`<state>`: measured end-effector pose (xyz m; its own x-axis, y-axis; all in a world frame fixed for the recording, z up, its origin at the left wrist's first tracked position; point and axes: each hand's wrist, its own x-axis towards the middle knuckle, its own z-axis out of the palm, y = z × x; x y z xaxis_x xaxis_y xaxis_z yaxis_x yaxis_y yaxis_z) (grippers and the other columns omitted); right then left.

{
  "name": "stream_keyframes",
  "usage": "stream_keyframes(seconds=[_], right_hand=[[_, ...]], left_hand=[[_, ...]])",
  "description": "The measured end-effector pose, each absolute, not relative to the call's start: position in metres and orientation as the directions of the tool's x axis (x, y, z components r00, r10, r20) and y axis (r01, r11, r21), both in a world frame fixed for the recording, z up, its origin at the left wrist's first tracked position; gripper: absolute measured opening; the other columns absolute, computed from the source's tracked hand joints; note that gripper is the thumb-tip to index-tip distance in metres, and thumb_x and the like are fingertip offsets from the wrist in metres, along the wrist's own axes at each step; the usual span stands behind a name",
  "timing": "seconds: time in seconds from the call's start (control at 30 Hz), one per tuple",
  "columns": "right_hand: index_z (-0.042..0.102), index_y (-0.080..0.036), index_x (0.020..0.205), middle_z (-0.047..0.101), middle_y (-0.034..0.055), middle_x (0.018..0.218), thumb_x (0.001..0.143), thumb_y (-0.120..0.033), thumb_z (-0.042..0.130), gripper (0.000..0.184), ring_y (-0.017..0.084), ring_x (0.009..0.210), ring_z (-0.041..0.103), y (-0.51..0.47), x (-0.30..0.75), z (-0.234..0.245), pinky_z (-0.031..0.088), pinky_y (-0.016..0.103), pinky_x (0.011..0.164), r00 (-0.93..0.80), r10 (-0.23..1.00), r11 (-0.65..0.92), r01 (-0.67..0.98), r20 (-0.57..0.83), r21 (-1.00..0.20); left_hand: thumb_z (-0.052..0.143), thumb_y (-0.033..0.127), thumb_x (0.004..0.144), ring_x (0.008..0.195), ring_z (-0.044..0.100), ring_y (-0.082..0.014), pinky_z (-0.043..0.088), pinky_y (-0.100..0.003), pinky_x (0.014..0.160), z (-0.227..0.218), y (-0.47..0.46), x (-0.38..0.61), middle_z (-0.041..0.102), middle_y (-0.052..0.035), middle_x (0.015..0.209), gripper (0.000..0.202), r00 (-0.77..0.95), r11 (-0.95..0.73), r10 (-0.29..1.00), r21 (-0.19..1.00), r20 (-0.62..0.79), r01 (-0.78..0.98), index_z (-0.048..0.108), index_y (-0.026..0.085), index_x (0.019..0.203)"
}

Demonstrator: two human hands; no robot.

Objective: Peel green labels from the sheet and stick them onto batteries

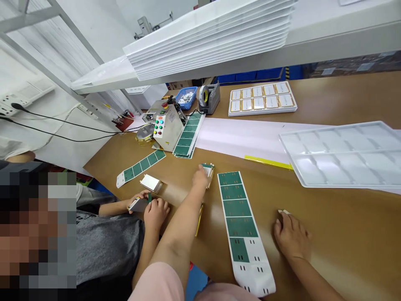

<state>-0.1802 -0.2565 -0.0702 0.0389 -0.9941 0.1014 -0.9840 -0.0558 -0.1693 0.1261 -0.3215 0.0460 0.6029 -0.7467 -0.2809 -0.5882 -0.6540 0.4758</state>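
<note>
My left hand (200,177) reaches forward across the table, its fingers closed on a flat battery cell in a small stack (208,174) with a green piece on top; the thumb is partly hidden. My right hand (293,236) rests on the tabletop with curled fingers, and a small pale bit that I cannot make out shows at the fingertips. Between my arms lies a white backing strip (254,267) with green adhesive pads (239,207), its near end mostly bare. A thin yellow-edged piece (199,220) lies beside my left forearm.
At left, a co-worker's hands (155,213) hold a flat cell (138,205) near another cell stack (151,183) and green strip (144,165). Behind stand a control-button machine (167,127), tape dispenser (210,99), blue basket (187,97) and filled tray (263,98). A clear tray (344,154) lies right, below an overhead shelf (328,46).
</note>
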Motion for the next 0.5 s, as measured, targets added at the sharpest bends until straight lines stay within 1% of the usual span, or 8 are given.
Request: stream_keyframes(seconds=[0.07,0.13,0.17,0.2,0.27,0.3,0.4,0.5], right_hand=[[0.044,-0.021,0.118,0.038,0.0058,0.119,0.078,-0.04,0.029,0.047,0.011,0.103,0.037,-0.257,-0.18,-0.07,0.027,0.031,0.092,0.044,-0.993,-0.062,-0.983,0.106,-0.172],[0.044,-0.021,0.118,0.038,0.0062,0.118,0.078,-0.039,0.03,0.046,0.011,0.103,0.037,-0.256,-0.18,-0.068,0.028,0.031,0.092,0.045,-0.994,-0.062,-0.983,0.101,-0.172],[0.044,-0.021,0.118,0.038,0.0061,0.118,0.077,-0.039,0.031,0.046,0.011,0.104,0.037,-0.256,-0.181,-0.068,0.028,0.031,0.092,0.042,-0.995,-0.057,-0.983,0.092,-0.173],[0.044,-0.021,0.118,0.038,0.0059,0.118,0.077,-0.039,0.031,0.046,0.012,0.104,0.037,-0.256,-0.181,-0.067,0.028,0.031,0.092,0.036,-0.996,-0.049,-0.983,0.08,-0.175],[0.043,-0.021,0.118,0.037,0.0057,0.119,0.077,-0.038,0.032,0.046,0.013,0.105,0.037,-0.255,-0.181,-0.065,0.027,0.032,0.092,0.025,-0.998,-0.035,-0.982,0.058,-0.183],[0.043,-0.021,0.119,0.037,0.0056,0.119,0.077,-0.038,0.031,0.046,0.013,0.105,0.037,-0.255,-0.181,-0.064,0.027,0.032,0.092,0.022,-0.999,-0.031,-0.982,0.049,-0.187],[0.041,-0.021,0.12,0.036,0.0052,0.121,0.078,-0.038,0.029,0.046,0.013,0.106,0.037,-0.255,-0.18,-0.062,0.027,0.033,0.092,0.022,-0.999,-0.027,-0.98,0.027,-0.198],[0.04,-0.021,0.121,0.035,0.0052,0.122,0.079,-0.039,0.026,0.047,0.014,0.107,0.036,-0.254,-0.181,-0.062,0.026,0.033,0.092,0.021,-1.0,-0.022,-0.978,0.008,-0.206]], left_hand=[[0.054,0.026,0.069,0.095,0.054,-0.02,0.043,-0.03,0.08,0.056,-0.296,0.141,0.056,-0.0117,0.104,0.051,0.582,-0.612,-0.77,0.564,-0.263,-0.554,0.034,0.016,0.115],[0.039,0.026,0.077,0.092,0.056,-0.0138,0.045,-0.024,0.076,0.064,-0.261,0.154,0.055,-0.0077,0.107,0.041,0.537,-0.561,-0.791,0.695,-0.292,-0.449,0.033,0.018,0.117],[0.036,0.028,0.079,0.09,0.057,-0.0128,0.046,-0.023,0.073,0.068,-0.241,0.159,0.056,-0.0065,0.105,0.038,0.502,-0.535,-0.802,0.765,-0.324,-0.36,0.036,0.018,0.116],[0.038,0.032,0.078,0.088,0.057,-0.014,0.047,-0.023,0.071,0.071,-0.223,0.162,0.058,-0.0065,0.101,0.037,0.46,-0.503,-0.809,0.837,-0.367,-0.217,0.041,0.017,0.112],[0.047,0.041,0.071,0.084,0.058,-0.0166,0.047,-0.024,0.065,0.08,-0.192,0.159,0.061,-0.0055,0.087,0.036,0.428,-0.496,-0.8,0.865,-0.421,-0.077,0.051,0.018,0.098],[0.052,0.045,0.066,0.081,0.057,-0.0178,0.047,-0.025,0.061,0.086,-0.181,0.154,0.06,-0.005,0.079,0.035,0.431,-0.509,-0.787,0.859,-0.441,-0.05,0.054,0.018,0.089],[0.058,0.049,0.057,0.076,0.056,-0.0187,0.046,-0.025,0.055,0.115,-0.163,0.134,0.053,-0.0035,0.061,0.032,0.479,-0.561,-0.743,0.825,-0.467,-0.066,0.054,0.019,0.066],[0.055,0.048,0.059,0.078,0.054,-0.0178,0.047,-0.025,0.06,0.15,-0.16,0.12,0.046,-0.0032,0.055,0.029,0.54,-0.581,-0.71,0.809,-0.451,-0.089,0.051,0.019,0.056]])
